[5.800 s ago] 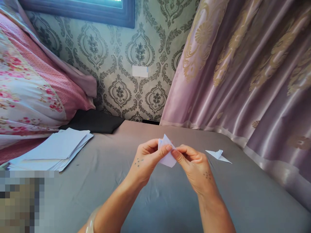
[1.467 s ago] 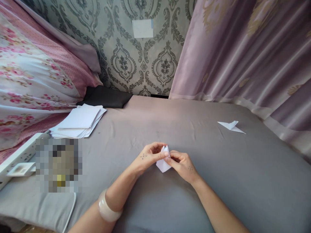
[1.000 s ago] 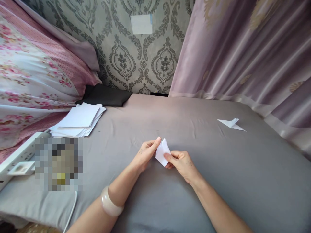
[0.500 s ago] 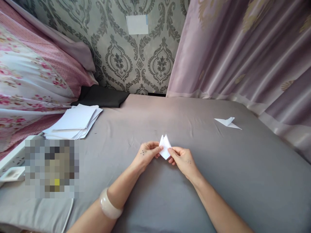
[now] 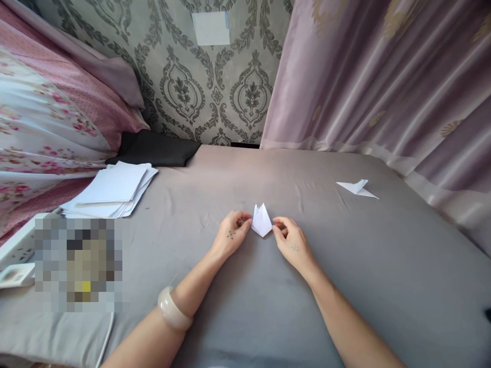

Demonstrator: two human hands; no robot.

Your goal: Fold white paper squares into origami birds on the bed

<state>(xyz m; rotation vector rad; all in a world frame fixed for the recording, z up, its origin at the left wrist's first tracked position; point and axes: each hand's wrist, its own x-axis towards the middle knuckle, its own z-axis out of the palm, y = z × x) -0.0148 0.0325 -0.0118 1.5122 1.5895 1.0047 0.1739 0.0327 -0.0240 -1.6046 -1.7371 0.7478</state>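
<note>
Between my two hands is a small piece of folded white paper point(image 5: 262, 222), pointed at the bottom and split into upright points at the top. My left hand point(image 5: 232, 232) pinches its left corner between thumb and fingers. On the other side my right hand point(image 5: 292, 240) pinches the right corner. Farther off to the right, a finished-looking folded paper bird point(image 5: 357, 188) lies on the grey sheet point(image 5: 345, 286), its wings spread flat.
A stack of white paper point(image 5: 111, 186) lies at the left, in front of a folded black cloth point(image 5: 157, 148). Nearer on that side are a white power strip point(image 5: 19, 240), a white cable point(image 5: 107, 337) and a blurred-out patch. Purple curtains point(image 5: 345, 76) hang along the right.
My fingers have shifted from the front of the folded paper out to its side corners, and its top points stand farther apart. The view has tilted slightly.
</note>
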